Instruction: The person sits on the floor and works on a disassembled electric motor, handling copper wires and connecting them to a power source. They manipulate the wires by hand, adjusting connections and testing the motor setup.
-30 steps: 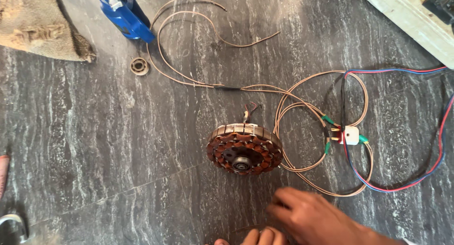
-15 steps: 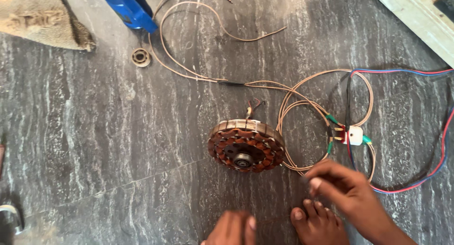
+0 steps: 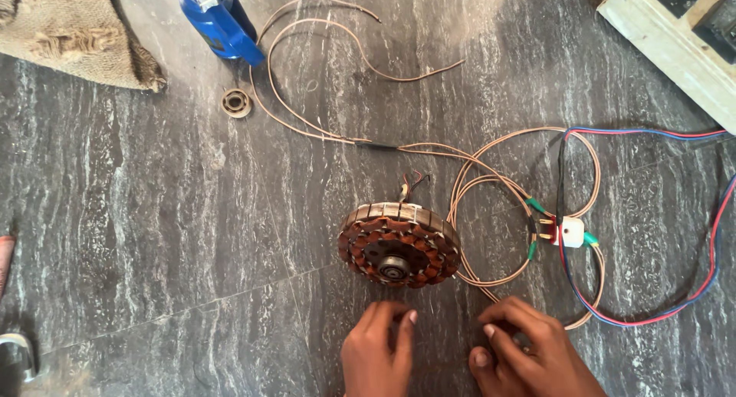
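From the head view, both hands have come together since a moment ago: the left hand (image 3: 377, 352), fingers curled together, and right hand (image 3: 529, 351), fingertips pinched on thin copper wire (image 3: 491, 293), sit just below the wound stator (image 3: 399, 245).

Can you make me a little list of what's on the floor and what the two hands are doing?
floor: dark grey stone
middle: round stator with copper coils
left hand: fingertips on the floor just below the stator
right hand: pinching near a thin copper wire; grip unclear
wires: red and blue wires run to a small white connector
top left: blue bottle, sack, small bearing
top right: white board
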